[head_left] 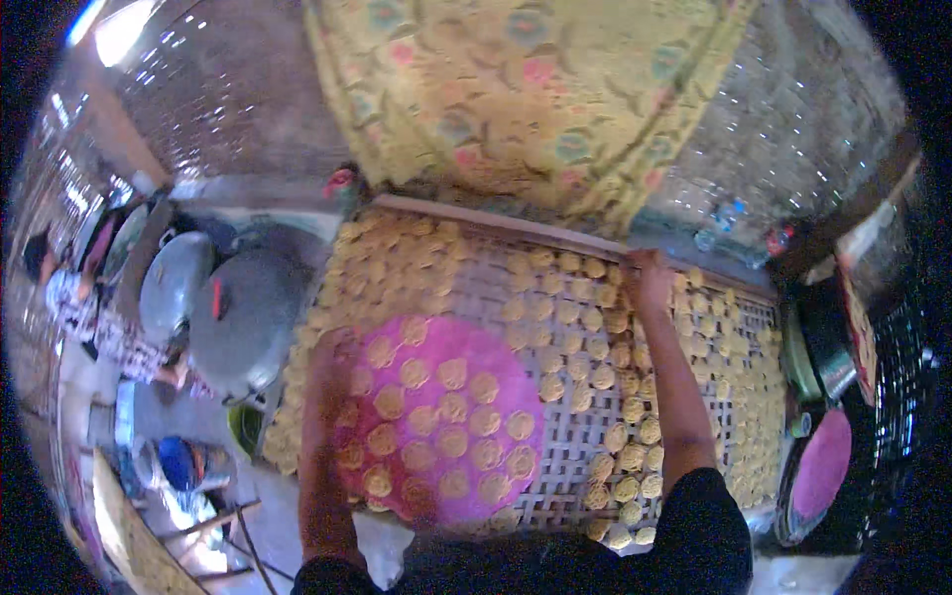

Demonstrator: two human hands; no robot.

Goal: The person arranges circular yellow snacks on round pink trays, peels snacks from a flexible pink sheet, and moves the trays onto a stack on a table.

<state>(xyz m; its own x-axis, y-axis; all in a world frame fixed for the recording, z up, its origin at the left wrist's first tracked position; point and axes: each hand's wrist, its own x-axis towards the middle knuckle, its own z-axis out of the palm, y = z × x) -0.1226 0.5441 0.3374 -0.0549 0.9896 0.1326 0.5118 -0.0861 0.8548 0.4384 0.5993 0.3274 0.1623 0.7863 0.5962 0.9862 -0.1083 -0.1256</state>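
Observation:
A round pink sheet (471, 372), dotted with several small, flat, pale-yellow dough rounds (452, 373), lies in front of me at left of centre. My left arm runs along its left side, with my left hand (334, 352) at its far left edge; the fingers are blurred and blend with the dough behind. Beneath is a wide woven lattice rack (565, 446) covered with rows of the same rounds. My right arm reaches across it. At its far wooden edge my right hand (650, 278) has its fingers drawn together, and what they hold, if anything, is too small to make out.
Large grey metal lids (253, 322) sit at the left, beyond a green basin (244, 428). Further left, a person in patterned clothes (109, 332) is low down. Another pink round (823, 464) stands at the right. Behind hangs a yellow floral cloth (535, 99).

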